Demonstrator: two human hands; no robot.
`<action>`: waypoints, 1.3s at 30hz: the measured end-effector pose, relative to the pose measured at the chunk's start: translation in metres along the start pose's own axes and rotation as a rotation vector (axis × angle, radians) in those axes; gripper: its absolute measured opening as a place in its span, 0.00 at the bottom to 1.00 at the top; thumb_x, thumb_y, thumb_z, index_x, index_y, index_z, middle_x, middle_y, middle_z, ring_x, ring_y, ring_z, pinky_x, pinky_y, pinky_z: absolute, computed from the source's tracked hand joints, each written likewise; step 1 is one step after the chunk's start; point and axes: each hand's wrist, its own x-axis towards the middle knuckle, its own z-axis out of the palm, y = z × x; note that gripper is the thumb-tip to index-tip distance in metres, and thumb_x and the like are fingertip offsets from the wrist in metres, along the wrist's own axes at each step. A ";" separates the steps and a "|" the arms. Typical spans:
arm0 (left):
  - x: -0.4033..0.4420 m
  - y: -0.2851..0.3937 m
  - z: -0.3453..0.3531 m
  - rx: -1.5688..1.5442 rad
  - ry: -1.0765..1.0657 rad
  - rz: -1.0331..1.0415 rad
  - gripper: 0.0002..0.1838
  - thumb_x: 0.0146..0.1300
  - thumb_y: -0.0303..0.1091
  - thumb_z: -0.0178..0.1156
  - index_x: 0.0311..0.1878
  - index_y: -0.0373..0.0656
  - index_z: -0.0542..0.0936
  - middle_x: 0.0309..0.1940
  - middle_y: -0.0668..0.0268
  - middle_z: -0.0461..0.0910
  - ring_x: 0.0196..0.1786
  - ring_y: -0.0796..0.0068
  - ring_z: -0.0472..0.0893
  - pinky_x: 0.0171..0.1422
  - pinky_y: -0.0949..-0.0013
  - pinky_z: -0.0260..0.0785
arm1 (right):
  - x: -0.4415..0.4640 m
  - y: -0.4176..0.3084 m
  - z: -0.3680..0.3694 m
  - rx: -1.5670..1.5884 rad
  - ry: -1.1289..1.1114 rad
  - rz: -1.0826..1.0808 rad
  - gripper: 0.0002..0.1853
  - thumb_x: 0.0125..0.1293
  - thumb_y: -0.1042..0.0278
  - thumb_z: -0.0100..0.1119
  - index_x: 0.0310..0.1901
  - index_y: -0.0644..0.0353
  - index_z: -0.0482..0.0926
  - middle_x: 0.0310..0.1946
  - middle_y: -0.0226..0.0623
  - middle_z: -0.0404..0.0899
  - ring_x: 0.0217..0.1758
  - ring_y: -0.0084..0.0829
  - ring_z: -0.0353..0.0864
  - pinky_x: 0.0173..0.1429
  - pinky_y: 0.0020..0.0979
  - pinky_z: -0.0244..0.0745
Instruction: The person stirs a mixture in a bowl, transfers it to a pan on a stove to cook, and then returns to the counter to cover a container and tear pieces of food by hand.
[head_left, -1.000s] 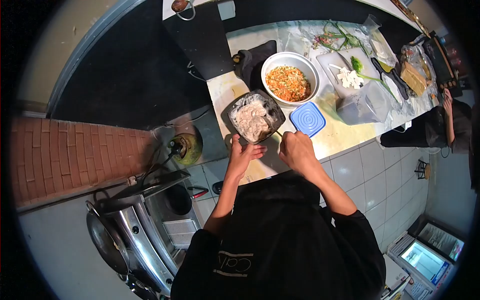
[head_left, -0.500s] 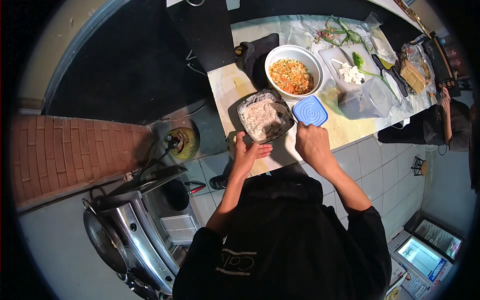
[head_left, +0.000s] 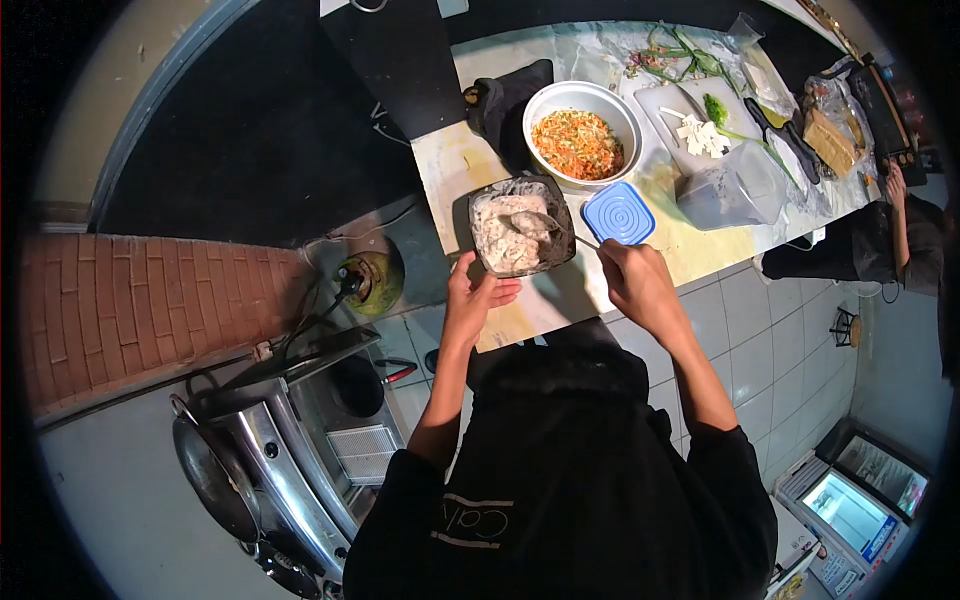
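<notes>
A dark square bowl (head_left: 564, 262) with a pale, lumpy mixture (head_left: 508, 240) stands near the table's left end. My left hand (head_left: 474, 300) is open, fingers spread, against the bowl's near side. In my right hand (head_left: 636, 286), closed, is the handle of a metal spoon (head_left: 535, 224), whose head lies on the mixture. Just right of the bowl is a blue square lid (head_left: 619, 213). Behind them stands a white round bowl (head_left: 632, 130) of shredded orange and green vegetables (head_left: 577, 145).
A white cutting board (head_left: 655, 100) holds white pieces and chopped greens, beside a clear plastic container (head_left: 733, 192). Black cloth (head_left: 512, 105) lies at the back left. Another person's arm (head_left: 899, 225) is at the far right. A stove (head_left: 290, 475) stands lower left.
The spoon's head has come into clear view on top of the mixture. The dark bowl shifted slightly right, then back left. My right hand has moved right from its earlier place.
</notes>
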 end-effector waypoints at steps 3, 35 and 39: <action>0.002 0.002 -0.011 0.086 0.016 -0.003 0.23 0.67 0.27 0.46 0.63 0.34 0.54 0.38 0.45 0.79 0.38 0.59 0.83 0.43 0.66 0.78 | -0.004 0.003 -0.005 0.009 -0.069 -0.042 0.06 0.45 0.79 0.58 0.28 0.66 0.73 0.19 0.54 0.73 0.27 0.55 0.74 0.31 0.46 0.68; 0.000 0.005 -0.011 0.178 0.066 -0.015 0.28 0.69 0.29 0.46 0.69 0.33 0.51 0.37 0.49 0.80 0.38 0.63 0.83 0.43 0.69 0.77 | -0.010 0.008 0.017 -0.005 -0.190 -0.169 0.02 0.48 0.79 0.56 0.26 0.67 0.74 0.16 0.51 0.72 0.24 0.52 0.73 0.29 0.43 0.67; 0.000 0.006 -0.013 0.187 0.052 -0.012 0.28 0.69 0.30 0.46 0.69 0.33 0.51 0.37 0.49 0.80 0.38 0.63 0.83 0.43 0.69 0.77 | -0.008 0.009 0.009 0.009 -0.128 -0.163 0.04 0.45 0.79 0.57 0.25 0.66 0.73 0.16 0.51 0.71 0.23 0.52 0.73 0.29 0.44 0.67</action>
